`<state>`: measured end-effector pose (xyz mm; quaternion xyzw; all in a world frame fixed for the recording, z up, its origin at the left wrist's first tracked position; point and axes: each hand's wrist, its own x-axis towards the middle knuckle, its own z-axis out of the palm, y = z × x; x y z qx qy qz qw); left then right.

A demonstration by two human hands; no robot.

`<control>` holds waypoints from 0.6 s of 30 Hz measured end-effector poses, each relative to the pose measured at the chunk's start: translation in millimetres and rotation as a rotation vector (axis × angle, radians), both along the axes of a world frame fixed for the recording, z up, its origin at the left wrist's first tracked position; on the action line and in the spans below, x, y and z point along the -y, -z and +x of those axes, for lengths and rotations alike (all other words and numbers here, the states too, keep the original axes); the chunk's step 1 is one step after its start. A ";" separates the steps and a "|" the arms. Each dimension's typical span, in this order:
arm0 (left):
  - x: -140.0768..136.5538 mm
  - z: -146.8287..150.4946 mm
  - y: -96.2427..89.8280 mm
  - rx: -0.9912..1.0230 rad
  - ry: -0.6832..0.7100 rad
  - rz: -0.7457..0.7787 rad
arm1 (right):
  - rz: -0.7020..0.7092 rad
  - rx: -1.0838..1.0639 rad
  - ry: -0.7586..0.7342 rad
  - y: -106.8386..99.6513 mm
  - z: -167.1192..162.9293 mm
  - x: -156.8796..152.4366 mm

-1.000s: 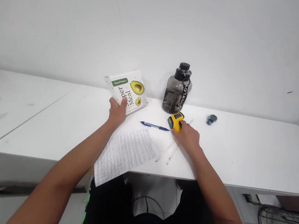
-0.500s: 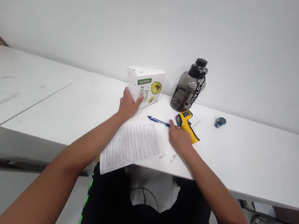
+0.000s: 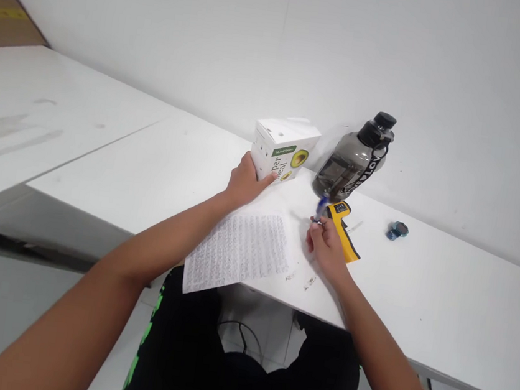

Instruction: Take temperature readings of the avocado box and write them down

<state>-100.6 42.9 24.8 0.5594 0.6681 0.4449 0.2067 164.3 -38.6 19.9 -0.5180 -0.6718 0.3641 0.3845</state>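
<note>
With its thumb across the front, my left hand (image 3: 249,180) grips the lower left corner of a white carton (image 3: 285,141) printed with avocados. My right hand (image 3: 327,246) is closed on a blue pen (image 3: 321,206), which points up from the fingers and looks blurred. Right behind that hand lies a yellow infrared thermometer (image 3: 345,235), partly covered by it. A sheet of paper (image 3: 239,249) full of handwriting lies below the carton, its near corner over the table edge.
A dark transparent water bottle (image 3: 350,164) stands right of the carton near the wall. A blue wristwatch (image 3: 397,230) lies further right on the white table (image 3: 442,284). At the far left is a cardboard box (image 3: 3,18).
My right hand has picked the pen up off the table and turned it from lying flat to upright. My left hand stays on the carton. The whole view has shifted and tilted.
</note>
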 end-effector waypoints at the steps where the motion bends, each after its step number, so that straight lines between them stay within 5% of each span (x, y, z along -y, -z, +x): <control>1: 0.7 1.6 0.3 0.008 -0.006 0.011 | -0.027 -0.070 -0.027 0.0 -0.8 2.4; 8: 5.4 7.3 -1.4 0.001 -0.003 0.025 | -0.031 -0.050 -0.339 2.5 -9.2 15.7; 13: 7.8 8.6 -4.8 -0.004 0.003 -0.007 | 0.019 0.044 -0.144 -0.3 -15.5 17.2; 18: 7.1 7.4 -0.7 0.051 0.025 0.008 | -0.057 0.117 -0.144 -8.0 -16.2 13.9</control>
